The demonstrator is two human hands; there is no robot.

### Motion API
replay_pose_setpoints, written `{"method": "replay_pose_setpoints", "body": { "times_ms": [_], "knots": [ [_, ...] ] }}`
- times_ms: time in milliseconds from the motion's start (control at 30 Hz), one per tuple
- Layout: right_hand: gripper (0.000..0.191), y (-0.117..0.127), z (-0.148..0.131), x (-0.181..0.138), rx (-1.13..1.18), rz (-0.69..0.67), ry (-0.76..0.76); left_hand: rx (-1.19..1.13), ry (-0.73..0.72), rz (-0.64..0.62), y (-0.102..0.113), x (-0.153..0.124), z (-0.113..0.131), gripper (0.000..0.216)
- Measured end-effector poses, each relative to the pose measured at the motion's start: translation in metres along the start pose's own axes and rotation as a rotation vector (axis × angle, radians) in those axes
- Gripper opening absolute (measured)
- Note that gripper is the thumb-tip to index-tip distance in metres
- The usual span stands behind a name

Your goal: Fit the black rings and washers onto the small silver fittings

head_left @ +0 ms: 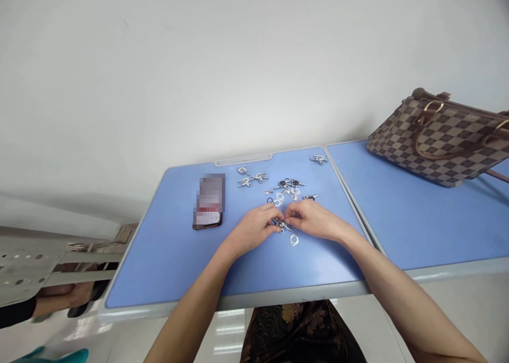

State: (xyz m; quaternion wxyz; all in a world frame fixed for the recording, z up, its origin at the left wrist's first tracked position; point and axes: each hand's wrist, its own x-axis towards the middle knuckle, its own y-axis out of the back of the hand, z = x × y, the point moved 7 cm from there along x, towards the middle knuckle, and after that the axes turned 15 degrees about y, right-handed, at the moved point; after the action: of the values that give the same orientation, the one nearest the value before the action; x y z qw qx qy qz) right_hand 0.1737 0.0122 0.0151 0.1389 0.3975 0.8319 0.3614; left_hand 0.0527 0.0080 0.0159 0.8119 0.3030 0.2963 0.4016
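My left hand (254,226) and my right hand (312,218) rest on the blue table (170,251), fingertips pinched together over a small metal part with a dark ring (281,225). Both hands seem to grip that part. A flat silver plate with a hole (294,240) lies just in front of them. Several more small metal parts and black rings (288,189) are scattered behind my fingers. Further silver pieces (252,179) lie toward the table's back edge.
A phone in a brown case (209,201) lies left of the parts. One metal piece (319,160) sits at the back right corner. A brown checked handbag (441,137) lies on the adjoining blue table (421,219). A white wall stands behind. Grey metal racking (32,262) is at lower left.
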Motion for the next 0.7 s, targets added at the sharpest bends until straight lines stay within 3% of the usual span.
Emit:
{"method": "replay_pose_setpoints", "body": {
  "times_ms": [700],
  "knots": [
    [0.012,-0.004,0.0022,0.0009,0.024,0.006,-0.041,-0.121,0.063,0.025,0.0012,0.0026,-0.0049,0.018]
  ]
}}
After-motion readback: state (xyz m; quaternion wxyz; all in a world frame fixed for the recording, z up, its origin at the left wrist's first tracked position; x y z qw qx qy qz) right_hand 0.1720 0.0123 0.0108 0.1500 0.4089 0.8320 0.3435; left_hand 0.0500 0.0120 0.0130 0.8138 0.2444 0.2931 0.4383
